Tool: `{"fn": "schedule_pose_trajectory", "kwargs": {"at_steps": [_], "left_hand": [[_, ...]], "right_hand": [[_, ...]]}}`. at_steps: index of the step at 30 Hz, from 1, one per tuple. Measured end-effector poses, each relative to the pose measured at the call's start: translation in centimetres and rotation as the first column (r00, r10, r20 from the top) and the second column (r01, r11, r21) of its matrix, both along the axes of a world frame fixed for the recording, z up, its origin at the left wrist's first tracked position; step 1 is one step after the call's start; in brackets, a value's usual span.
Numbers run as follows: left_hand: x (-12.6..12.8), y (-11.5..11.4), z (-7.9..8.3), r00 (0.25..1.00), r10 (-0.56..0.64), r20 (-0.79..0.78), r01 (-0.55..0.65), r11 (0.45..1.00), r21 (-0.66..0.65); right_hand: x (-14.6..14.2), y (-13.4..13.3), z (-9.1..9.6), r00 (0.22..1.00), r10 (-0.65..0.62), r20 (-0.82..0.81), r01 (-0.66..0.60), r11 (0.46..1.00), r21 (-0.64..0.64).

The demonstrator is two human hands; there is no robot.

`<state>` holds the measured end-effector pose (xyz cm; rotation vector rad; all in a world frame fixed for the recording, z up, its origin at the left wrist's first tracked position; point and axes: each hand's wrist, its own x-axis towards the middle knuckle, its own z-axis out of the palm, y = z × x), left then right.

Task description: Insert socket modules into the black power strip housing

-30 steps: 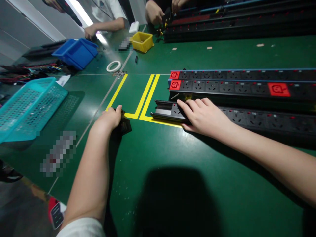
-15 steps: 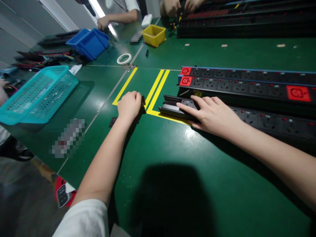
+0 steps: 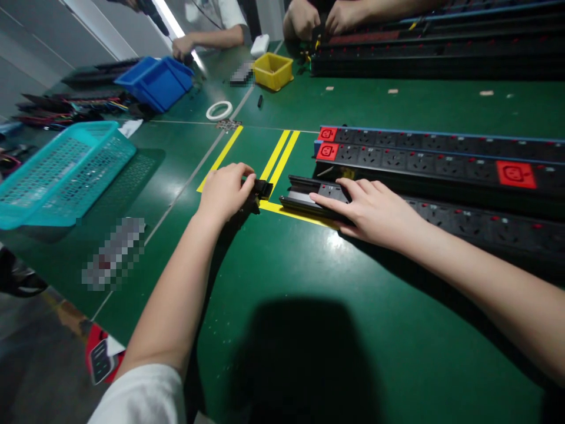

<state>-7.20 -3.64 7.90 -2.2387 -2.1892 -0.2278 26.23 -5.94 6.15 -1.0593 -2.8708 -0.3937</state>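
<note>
My left hand (image 3: 225,191) is closed around a small black end piece (image 3: 261,189) that sticks out past my fingers, just left of the open end of a long black power strip (image 3: 463,221). That strip lies along the green table. My right hand (image 3: 375,209) rests on top of the strip near its left end (image 3: 300,197), fingers stretched forward and pressing down. A small gap separates the end piece from the strip's end.
Two more power strips (image 3: 441,156) with red sockets lie behind. Yellow tape lines (image 3: 278,159) mark the green table (image 3: 309,282). A teal basket (image 3: 62,174) sits at left, a blue bin (image 3: 154,82) and yellow bin (image 3: 272,70) farther back. Other people's hands (image 3: 318,17) work at the far edge.
My left hand has carried the black end piece rightwards across the yellow lines toward the strip's open end. My right hand has stayed on the strip.
</note>
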Motion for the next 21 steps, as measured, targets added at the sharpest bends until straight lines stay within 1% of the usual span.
{"fn": "schedule_pose_trajectory", "kwargs": {"at_steps": [2,5,8,12,17,21], "left_hand": [[0.4,-0.3,0.4,0.999,0.014,-0.049,-0.016,0.999,-0.037],[0.9,-0.6,0.5,0.992,-0.030,-0.123,0.020,0.996,-0.086],[1.3,-1.0,0.4,0.982,-0.048,-0.181,0.034,0.996,-0.080],[1.8,-1.5,0.5,0.974,-0.062,-0.217,0.055,0.998,-0.042],[1.9,-2.0,0.7,0.964,-0.115,-0.238,0.103,0.993,-0.065],[2.1,-2.2,0.4,0.966,-0.132,-0.222,0.116,0.990,-0.080]], "right_hand": [[0.0,0.0,0.0,1.000,-0.003,-0.001,0.003,1.000,-0.007],[0.0,0.0,-0.1,1.000,0.003,-0.017,-0.003,1.000,-0.010],[0.1,0.1,-0.3,1.000,0.008,-0.025,-0.008,1.000,-0.008],[0.1,0.1,-0.3,0.999,0.013,-0.032,-0.013,1.000,0.001],[0.1,0.1,-0.2,1.000,0.007,-0.010,-0.007,1.000,0.008],[0.1,0.0,-0.1,1.000,0.008,-0.007,-0.008,1.000,0.000]]}}
